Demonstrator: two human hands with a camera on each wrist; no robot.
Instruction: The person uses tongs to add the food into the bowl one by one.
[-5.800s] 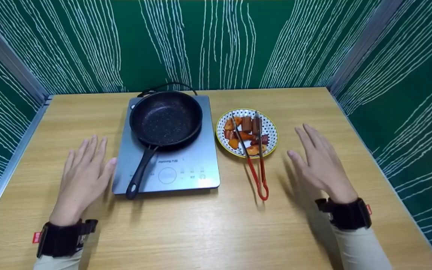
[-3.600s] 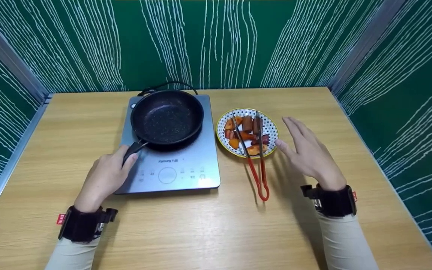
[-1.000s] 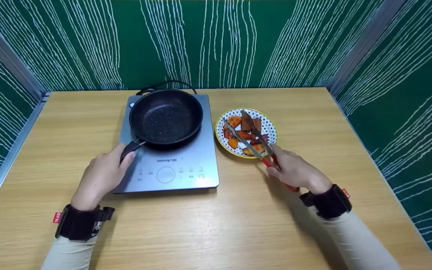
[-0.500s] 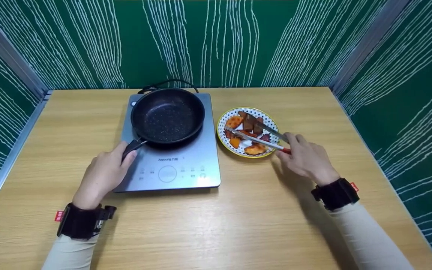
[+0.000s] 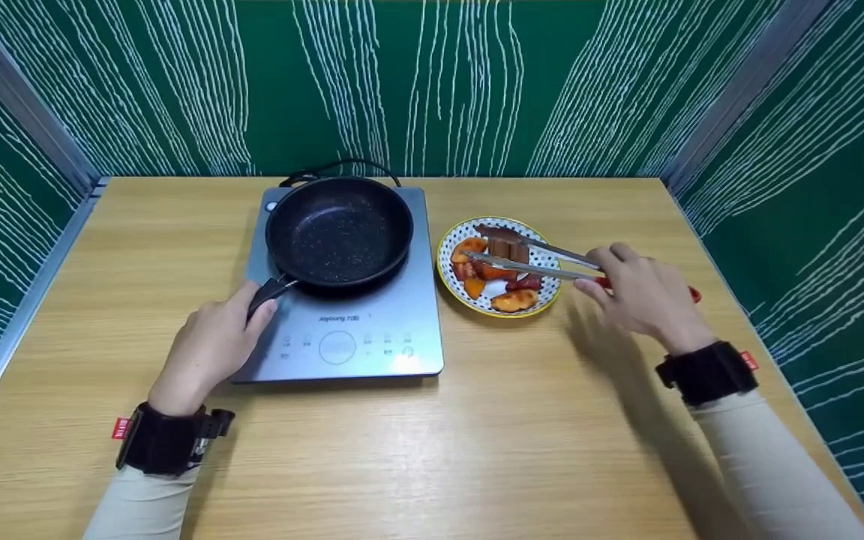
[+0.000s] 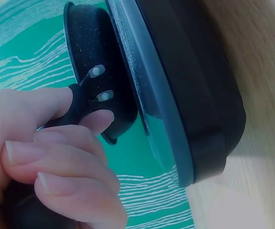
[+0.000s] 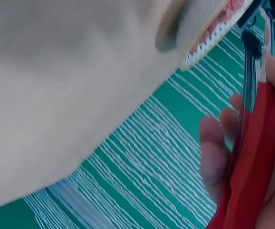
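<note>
In the head view a black frying pan (image 5: 340,232) sits on a silver induction cooktop (image 5: 372,322). My left hand (image 5: 207,349) grips the pan's black handle; the left wrist view shows the fingers (image 6: 75,160) curled round it. On the right, my right hand (image 5: 642,296) holds red-handled metal tongs (image 5: 544,270). The tongs' arms are spread above a dotted, yellow-rimmed plate (image 5: 443,281) of food pieces, with orange slices (image 5: 514,301) and brown blocks (image 5: 507,251) among them. Red tong grips (image 7: 257,152) lie between thumb and fingers in the right wrist view.
A wooden table (image 5: 372,457) bears everything. Green panels (image 5: 469,90) with white streaks stand behind and at both sides. A black cord (image 5: 349,162) runs behind the cooktop.
My left hand has moved from the table to the pan handle. My right hand has picked up the tongs and swung them rightward, so they lie nearly level across the plate.
</note>
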